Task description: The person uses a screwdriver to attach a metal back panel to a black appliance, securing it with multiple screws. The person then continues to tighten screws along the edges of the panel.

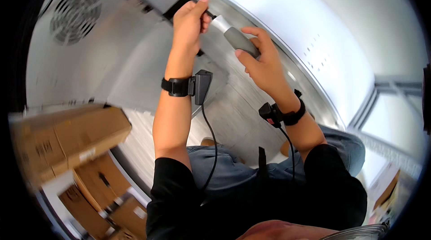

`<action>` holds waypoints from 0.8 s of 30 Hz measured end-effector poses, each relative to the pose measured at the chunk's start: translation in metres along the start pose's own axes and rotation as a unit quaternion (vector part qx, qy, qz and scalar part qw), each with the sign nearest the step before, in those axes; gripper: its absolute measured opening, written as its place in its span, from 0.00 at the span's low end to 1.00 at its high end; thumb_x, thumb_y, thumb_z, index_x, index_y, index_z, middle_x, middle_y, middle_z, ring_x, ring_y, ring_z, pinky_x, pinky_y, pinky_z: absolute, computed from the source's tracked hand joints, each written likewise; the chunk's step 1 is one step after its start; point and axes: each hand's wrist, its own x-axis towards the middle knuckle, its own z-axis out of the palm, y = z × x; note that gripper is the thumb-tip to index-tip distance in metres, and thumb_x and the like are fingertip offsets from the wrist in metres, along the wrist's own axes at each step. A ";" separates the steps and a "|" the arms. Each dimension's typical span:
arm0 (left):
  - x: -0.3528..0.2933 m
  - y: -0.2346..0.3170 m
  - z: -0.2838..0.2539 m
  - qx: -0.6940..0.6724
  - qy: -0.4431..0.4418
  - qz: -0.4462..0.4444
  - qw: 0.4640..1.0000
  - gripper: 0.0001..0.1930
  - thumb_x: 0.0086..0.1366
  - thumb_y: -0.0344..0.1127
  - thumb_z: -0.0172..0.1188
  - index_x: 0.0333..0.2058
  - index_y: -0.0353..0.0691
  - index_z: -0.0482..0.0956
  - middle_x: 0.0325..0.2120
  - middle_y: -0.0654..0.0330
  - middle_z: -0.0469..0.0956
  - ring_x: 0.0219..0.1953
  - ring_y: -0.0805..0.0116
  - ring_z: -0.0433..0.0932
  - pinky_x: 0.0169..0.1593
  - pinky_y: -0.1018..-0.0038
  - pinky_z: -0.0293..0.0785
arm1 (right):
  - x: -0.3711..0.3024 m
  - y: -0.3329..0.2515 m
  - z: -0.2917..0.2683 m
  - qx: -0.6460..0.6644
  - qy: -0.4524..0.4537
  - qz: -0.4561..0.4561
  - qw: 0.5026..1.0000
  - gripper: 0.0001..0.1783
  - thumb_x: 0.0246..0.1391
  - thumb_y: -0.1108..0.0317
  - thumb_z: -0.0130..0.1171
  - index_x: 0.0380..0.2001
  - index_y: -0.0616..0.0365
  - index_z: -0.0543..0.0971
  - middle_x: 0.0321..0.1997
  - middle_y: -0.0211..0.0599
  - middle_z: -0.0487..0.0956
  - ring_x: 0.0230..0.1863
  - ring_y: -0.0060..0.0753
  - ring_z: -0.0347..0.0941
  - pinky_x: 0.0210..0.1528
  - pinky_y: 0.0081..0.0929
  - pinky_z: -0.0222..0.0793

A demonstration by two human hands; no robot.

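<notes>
A screwdriver with a thick grey handle point(241, 41), a silver-white collar and a dark shaft slants from upper left to lower right in front of me. My left hand point(188, 23) is closed around the shaft, thumb up. The tip beyond it reaches toward a black bracket point(176, 10) at a metal corner; I cannot tell whether it touches. My right hand point(266, 62) grips the rear of the handle, with thumb and index finger curved around it and the other fingers partly hidden. Each wrist carries a black strapped device with a cable.
A grey metal panel with a round vent grille point(76, 15) stands at left. A bright white curved panel point(310, 38) runs along the right. Cardboard boxes point(85, 136) are stacked at lower left. Wood-look floor point(233, 101) lies below my hands, and my knees are near.
</notes>
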 end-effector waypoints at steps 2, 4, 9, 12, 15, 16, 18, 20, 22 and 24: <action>0.008 -0.025 0.024 0.026 -0.035 -0.013 0.999 0.13 0.62 0.41 0.59 0.23 0.42 0.69 0.14 0.69 0.66 0.16 0.81 0.61 0.21 0.83 0.56 | 0.001 0.020 -0.018 -0.013 0.045 0.011 0.999 0.23 0.47 0.66 0.61 0.47 0.58 0.68 0.30 0.39 0.77 0.25 0.28 0.72 0.28 0.26 0.66; 0.013 -0.051 0.059 0.031 -0.066 -0.033 0.997 0.13 0.62 0.41 0.58 0.23 0.42 0.70 0.14 0.68 0.67 0.17 0.81 0.61 0.21 0.82 0.57 | 0.000 0.045 -0.039 -0.020 0.096 0.016 0.995 0.22 0.46 0.66 0.62 0.45 0.58 0.69 0.32 0.39 0.77 0.28 0.28 0.72 0.30 0.26 0.66; 0.015 -0.105 0.144 0.085 -0.191 -0.054 0.976 0.14 0.64 0.45 0.55 0.26 0.41 0.72 0.16 0.67 0.70 0.19 0.80 0.66 0.23 0.82 0.60 | -0.036 0.071 -0.108 0.029 0.217 0.087 0.972 0.17 0.47 0.67 0.62 0.41 0.58 0.72 0.32 0.37 0.78 0.30 0.27 0.72 0.32 0.25 0.66; 0.036 -0.142 0.203 0.140 -0.283 -0.084 0.945 0.12 0.63 0.42 0.56 0.34 0.38 0.75 0.21 0.67 0.72 0.24 0.79 0.68 0.27 0.81 0.63 | -0.053 0.112 -0.147 0.055 0.317 0.111 0.940 0.15 0.48 0.70 0.61 0.40 0.59 0.72 0.30 0.34 0.77 0.27 0.23 0.69 0.29 0.22 0.64; 0.073 -0.192 0.259 0.266 -0.327 0.020 0.906 0.13 0.61 0.41 0.59 0.38 0.37 0.75 0.25 0.64 0.75 0.27 0.76 0.70 0.30 0.80 0.67 | -0.065 0.151 -0.177 0.079 0.391 0.133 0.907 0.15 0.48 0.70 0.61 0.40 0.59 0.73 0.26 0.31 0.74 0.24 0.18 0.66 0.25 0.19 0.62; 0.082 -0.208 0.276 0.308 -0.333 0.044 0.890 0.14 0.59 0.41 0.60 0.38 0.37 0.75 0.26 0.63 0.75 0.28 0.74 0.72 0.32 0.78 0.69 | -0.070 0.159 -0.185 0.088 0.410 0.143 0.896 0.15 0.48 0.70 0.61 0.40 0.60 0.73 0.25 0.29 0.73 0.22 0.17 0.65 0.24 0.18 0.61; 0.097 -0.229 0.297 0.390 -0.331 0.098 0.853 0.17 0.55 0.41 0.63 0.40 0.36 0.75 0.28 0.61 0.77 0.29 0.70 0.76 0.36 0.75 0.73 | -0.073 0.166 -0.196 0.098 0.432 0.175 0.879 0.15 0.48 0.70 0.61 0.39 0.60 0.73 0.23 0.27 0.72 0.21 0.16 0.64 0.22 0.17 0.59; 0.117 -0.251 0.312 0.457 -0.327 0.107 0.820 0.18 0.55 0.40 0.63 0.41 0.37 0.75 0.30 0.60 0.78 0.33 0.68 0.77 0.39 0.72 0.74 | -0.073 0.170 -0.198 0.098 0.450 0.200 0.865 0.14 0.47 0.71 0.61 0.39 0.60 0.73 0.21 0.26 0.70 0.20 0.16 0.64 0.22 0.16 0.58; 0.131 -0.264 0.320 0.513 -0.316 0.110 0.791 0.18 0.55 0.41 0.63 0.42 0.38 0.75 0.33 0.59 0.79 0.35 0.67 0.78 0.40 0.71 0.74 | -0.071 0.177 -0.199 0.097 0.451 0.200 0.865 0.14 0.47 0.71 0.61 0.39 0.60 0.74 0.22 0.25 0.70 0.21 0.16 0.64 0.22 0.16 0.58; 0.137 -0.273 0.329 0.558 -0.297 0.099 0.768 0.19 0.55 0.42 0.63 0.43 0.39 0.75 0.37 0.58 0.79 0.38 0.67 0.78 0.40 0.72 0.74 | -0.072 0.180 -0.203 0.103 0.455 0.202 0.861 0.13 0.47 0.71 0.60 0.39 0.60 0.74 0.22 0.25 0.70 0.21 0.16 0.64 0.22 0.16 0.57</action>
